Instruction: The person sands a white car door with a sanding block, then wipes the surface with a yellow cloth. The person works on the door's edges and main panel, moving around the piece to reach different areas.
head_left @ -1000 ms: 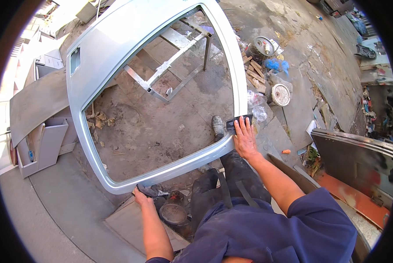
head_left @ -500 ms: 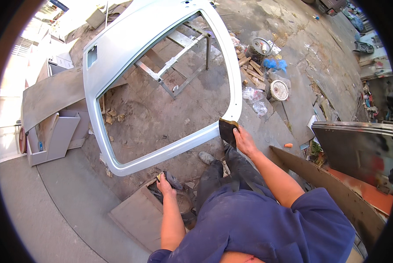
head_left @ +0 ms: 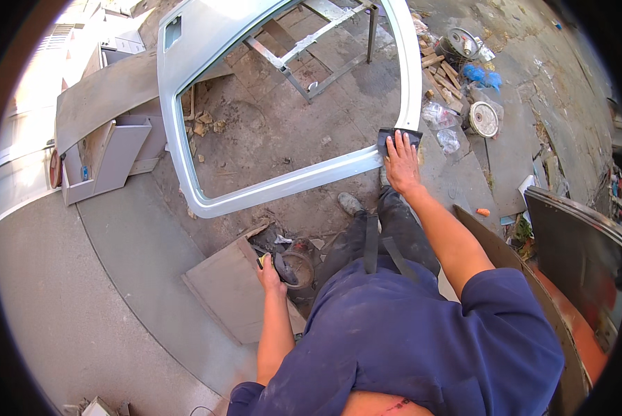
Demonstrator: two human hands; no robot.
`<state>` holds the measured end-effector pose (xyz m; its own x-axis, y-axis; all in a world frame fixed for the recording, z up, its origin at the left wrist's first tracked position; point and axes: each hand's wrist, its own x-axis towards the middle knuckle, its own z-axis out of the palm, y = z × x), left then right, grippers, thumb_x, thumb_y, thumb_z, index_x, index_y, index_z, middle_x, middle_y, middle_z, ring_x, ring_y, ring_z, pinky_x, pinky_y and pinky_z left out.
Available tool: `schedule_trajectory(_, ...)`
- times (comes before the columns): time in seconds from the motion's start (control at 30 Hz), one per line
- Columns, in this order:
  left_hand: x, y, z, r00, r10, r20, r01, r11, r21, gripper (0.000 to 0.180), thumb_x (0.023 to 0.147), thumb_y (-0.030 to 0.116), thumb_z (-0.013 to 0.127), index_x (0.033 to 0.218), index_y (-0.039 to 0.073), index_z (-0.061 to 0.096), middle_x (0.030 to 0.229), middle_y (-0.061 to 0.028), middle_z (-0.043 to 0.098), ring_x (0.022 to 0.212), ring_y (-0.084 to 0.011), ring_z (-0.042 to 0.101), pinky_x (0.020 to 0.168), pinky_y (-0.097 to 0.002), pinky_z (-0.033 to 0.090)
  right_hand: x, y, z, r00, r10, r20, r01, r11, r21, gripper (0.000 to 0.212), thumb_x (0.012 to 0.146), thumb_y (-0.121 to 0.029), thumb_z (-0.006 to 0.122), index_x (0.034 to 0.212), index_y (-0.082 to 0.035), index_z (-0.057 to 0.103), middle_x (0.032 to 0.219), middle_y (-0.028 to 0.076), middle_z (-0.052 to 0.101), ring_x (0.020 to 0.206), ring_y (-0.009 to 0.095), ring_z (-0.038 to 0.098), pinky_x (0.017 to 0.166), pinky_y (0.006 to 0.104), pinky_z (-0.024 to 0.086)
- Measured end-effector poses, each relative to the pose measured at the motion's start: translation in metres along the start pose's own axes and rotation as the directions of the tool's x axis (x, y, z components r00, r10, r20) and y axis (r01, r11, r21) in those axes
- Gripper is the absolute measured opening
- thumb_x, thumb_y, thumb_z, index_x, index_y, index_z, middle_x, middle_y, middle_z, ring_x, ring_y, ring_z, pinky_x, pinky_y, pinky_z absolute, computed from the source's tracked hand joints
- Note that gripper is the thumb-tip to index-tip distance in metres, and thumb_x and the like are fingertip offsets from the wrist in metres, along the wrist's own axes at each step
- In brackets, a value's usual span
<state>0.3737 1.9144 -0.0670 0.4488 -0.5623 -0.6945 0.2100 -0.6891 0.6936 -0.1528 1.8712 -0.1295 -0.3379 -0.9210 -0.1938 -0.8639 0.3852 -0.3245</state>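
A pale white vehicle door shell [head_left: 298, 178] with a large window opening is held up in front of me. Over its near right corner lies a dark sheet that looks like sandpaper [head_left: 413, 138]. My right hand [head_left: 402, 165] rests flat on this sheet, fingers stretched out and slightly apart. Lower and to the left, away from the door, my left hand [head_left: 269, 276] is closed round a dark rounded pad with a yellow part [head_left: 282, 269]. That pad is above a round bucket [head_left: 299, 263]; the fingers' undersides are hidden.
A metal frame stand [head_left: 302, 47] shows through the window opening. Grey panels [head_left: 120, 156] lean at left, beside a grey board [head_left: 224, 288] near my left arm. Wood scraps [head_left: 444, 78], a white-lidded bucket [head_left: 483, 120] and plastic bags are at right. A dark panel [head_left: 571, 243] stands far right.
My right hand has gone from gripping the dark sheet's edge to lying flat on it at the door's corner. My view has shifted, so the door appears higher. My left hand still holds the pad.
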Motion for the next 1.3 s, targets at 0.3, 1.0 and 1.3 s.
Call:
schedule_trajectory(0.3,-0.010,-0.016,-0.027,0.996,-0.027,-0.082,0.023,0.999,-0.047,0.021,0.111,0.025,0.074,0.117,0.005,0.073,0.104,-0.0111,0.082,0.086,-0.0244,0.080,0.075,-0.0408,0.067,-0.056,-0.105,0.040,0.829,-0.512,0.223,0.523,0.852,0.014,0.074,0.110,-0.031,0.065,0.178,-0.013,0.043,0.192,0.007,0.028,0.178,0.030,0.023,0.143,0.0524,0.022)
schedule_trajectory(1.0,-0.085,-0.112,-0.102,0.938,-0.125,-0.322,0.034,0.961,-0.274,0.023,0.111,0.021,0.072,0.125,0.004,0.072,0.110,-0.0121,0.082,0.092,-0.0248,0.080,0.081,-0.0408,0.065,0.056,-0.186,0.060,0.285,-0.877,0.387,0.934,0.345,0.094,0.071,0.113,-0.027,0.057,0.180,-0.011,0.039,0.191,0.008,0.031,0.178,0.026,0.024,0.144,0.0520,0.019)
schedule_trajectory(1.3,-0.140,-0.196,-0.099,0.792,-0.405,-0.457,0.093,0.820,-0.565,0.047,0.106,0.023,0.078,0.146,0.001,0.068,0.134,-0.0096,0.075,0.111,-0.0250,0.078,0.096,-0.0415,0.064,0.075,-0.052,-0.033,0.183,-0.717,0.673,0.971,0.239,-0.009,0.082,0.108,-0.032,0.068,0.181,-0.009,0.037,0.192,0.010,0.029,0.179,0.031,0.021,0.145,0.0530,0.014)
